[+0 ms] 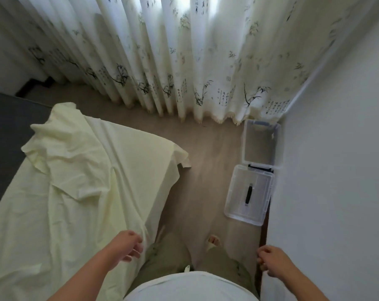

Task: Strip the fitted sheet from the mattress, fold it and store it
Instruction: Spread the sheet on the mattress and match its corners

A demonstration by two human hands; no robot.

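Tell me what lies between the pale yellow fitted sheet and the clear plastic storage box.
Only bare beige floor separates the pale yellow fitted sheet from the clear plastic storage box, in the head view.

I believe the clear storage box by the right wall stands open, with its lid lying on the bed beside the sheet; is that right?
Not quite: the lid is not on the bed. The head view shows it lying on the floor, right next to the storage box by the right wall. The box does stand open.
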